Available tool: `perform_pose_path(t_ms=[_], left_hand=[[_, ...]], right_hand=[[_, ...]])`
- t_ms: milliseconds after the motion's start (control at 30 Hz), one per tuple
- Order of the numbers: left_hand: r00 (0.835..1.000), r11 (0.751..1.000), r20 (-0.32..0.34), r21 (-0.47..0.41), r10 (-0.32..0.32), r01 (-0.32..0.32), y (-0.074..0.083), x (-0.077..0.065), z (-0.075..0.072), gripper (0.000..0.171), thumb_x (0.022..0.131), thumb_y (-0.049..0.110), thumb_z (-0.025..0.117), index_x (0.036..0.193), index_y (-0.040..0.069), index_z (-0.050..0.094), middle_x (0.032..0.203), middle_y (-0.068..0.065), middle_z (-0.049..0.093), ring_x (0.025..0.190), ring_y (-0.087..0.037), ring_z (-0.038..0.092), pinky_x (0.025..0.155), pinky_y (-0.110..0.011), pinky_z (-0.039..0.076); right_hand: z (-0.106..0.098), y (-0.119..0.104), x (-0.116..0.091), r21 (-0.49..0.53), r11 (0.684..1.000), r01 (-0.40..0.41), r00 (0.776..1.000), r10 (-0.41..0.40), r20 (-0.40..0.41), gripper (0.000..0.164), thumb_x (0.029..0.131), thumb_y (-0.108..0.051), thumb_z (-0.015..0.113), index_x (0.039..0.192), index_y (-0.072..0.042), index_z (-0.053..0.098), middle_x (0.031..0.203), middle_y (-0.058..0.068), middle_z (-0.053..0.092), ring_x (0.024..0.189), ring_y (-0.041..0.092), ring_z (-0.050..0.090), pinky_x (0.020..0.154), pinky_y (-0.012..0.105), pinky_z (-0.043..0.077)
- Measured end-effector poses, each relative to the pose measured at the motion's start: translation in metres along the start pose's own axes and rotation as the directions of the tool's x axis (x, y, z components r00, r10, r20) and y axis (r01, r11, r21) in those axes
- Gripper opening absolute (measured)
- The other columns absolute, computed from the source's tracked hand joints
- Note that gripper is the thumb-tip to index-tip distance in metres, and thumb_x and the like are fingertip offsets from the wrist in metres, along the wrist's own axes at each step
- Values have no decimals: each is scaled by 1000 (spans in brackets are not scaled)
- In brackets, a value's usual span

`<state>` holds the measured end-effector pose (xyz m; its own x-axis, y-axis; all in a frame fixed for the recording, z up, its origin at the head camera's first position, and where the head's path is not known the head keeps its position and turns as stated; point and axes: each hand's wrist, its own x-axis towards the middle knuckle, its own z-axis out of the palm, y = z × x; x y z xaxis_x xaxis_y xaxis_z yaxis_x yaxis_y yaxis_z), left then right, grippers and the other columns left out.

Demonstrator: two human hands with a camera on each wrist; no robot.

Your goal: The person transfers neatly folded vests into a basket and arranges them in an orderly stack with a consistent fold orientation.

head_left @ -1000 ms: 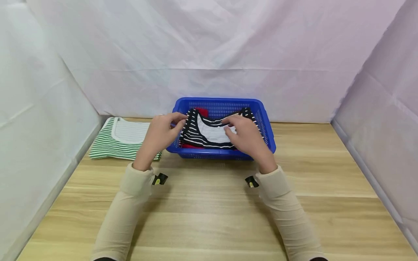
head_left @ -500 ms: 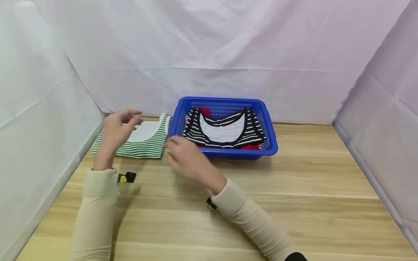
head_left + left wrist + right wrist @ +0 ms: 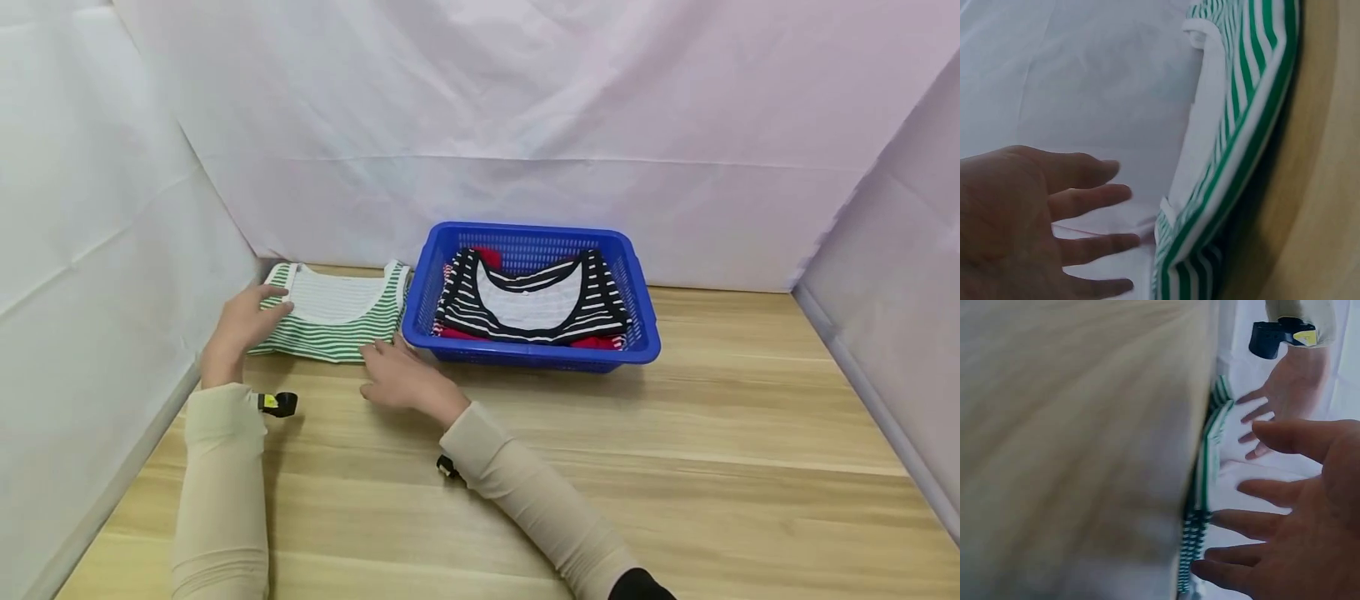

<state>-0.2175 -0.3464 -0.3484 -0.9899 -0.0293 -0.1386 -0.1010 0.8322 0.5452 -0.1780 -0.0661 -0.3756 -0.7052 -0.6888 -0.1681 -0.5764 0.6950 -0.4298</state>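
A folded green-and-white striped tank top [image 3: 330, 333] lies on the table left of the blue basket. At its left end is my left hand [image 3: 246, 321], fingers spread and partly overlapping the cloth in the head view. My right hand [image 3: 405, 379] is at the top's near right corner, between it and the basket. The right wrist view shows the right hand [image 3: 1297, 519] with fingers extended beside the striped edge. In the left wrist view the left hand [image 3: 1041, 231] has its fingers apart, pointing toward the top [image 3: 1235, 137]. Neither hand grips anything.
The blue basket [image 3: 543, 357] stands against the back cloth, right of the tank top. A folded black-and-white striped top [image 3: 525, 312] lies in it over red cloth [image 3: 596, 342]. White cloth walls [image 3: 97, 208] border the wooden table [image 3: 675, 467] at the back and sides.
Both hands have moved left from over the basket to the green striped top's two ends. The black-striped top stays in the basket. The head view has shifted slightly.
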Motion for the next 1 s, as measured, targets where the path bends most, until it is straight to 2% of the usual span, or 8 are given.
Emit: perform_pose_path(t_ms=[100,167,300,400,567,700,800,1000], left_hand=[[996,998,85,62,-14,9,-6,2,1,62,109,37,42,153,-6,38,159,-39,29,146,-59,26,116,-71,25],[992,997,127,78,-25,15,-9,2,0,62,109,36,42,153,-7,37,160,-40,27,146,-60,25,117,-71,25],[987,995,154,101,-35,20,-13,1,0,63,108,37,43,153,-8,36,160,-40,25,146,-60,23,117,-72,24],[989,992,148,129,-21,2,-18,-1,0,65,108,36,43,152,-10,35,158,-40,28,145,-61,25,117,-71,24],[993,987,118,163,-16,-4,-22,-2,-2,63,108,34,44,150,-13,37,153,-41,35,141,-62,31,115,-71,27],[992,981,107,189,-65,44,-19,-2,-5,68,106,37,43,151,-13,35,154,-41,33,140,-63,31,113,-73,28],[988,978,99,187,-115,95,-15,-3,-6,75,105,40,44,154,-14,27,155,-45,25,140,-66,24,112,-76,26],[977,973,112,162,-183,164,-13,-8,-6,82,105,45,42,155,-16,19,155,-47,21,140,-67,24,111,-76,28]], right_hand=[[3,3,0,22,1000,-20,998,19,59,57,101,-33,59,153,-12,47,169,12,31,160,34,19,130,43,17],[1,2,-3,52,998,-26,996,21,83,63,102,-32,58,158,-11,40,172,13,24,161,29,19,130,39,17],[2,0,-4,73,997,-26,996,19,90,75,101,-31,58,166,-16,24,173,12,21,161,27,19,129,39,20],[3,-2,-5,39,999,-17,996,13,93,70,102,-31,58,164,-17,30,171,11,27,160,28,23,129,42,20],[-1,-4,-9,-68,998,-9,998,13,59,52,103,-33,57,152,-17,48,152,4,52,144,22,47,121,43,36],[-5,-5,-13,-128,992,-7,998,15,60,51,104,-34,55,152,-19,49,147,3,56,138,19,51,119,41,38],[-6,-6,-15,-163,987,2,998,8,62,48,104,-34,54,150,-19,52,144,3,57,133,19,53,118,40,38],[-8,-3,-14,-145,988,54,998,-50,31,33,105,-30,55,133,-17,65,122,-2,66,113,15,62,105,37,47]])
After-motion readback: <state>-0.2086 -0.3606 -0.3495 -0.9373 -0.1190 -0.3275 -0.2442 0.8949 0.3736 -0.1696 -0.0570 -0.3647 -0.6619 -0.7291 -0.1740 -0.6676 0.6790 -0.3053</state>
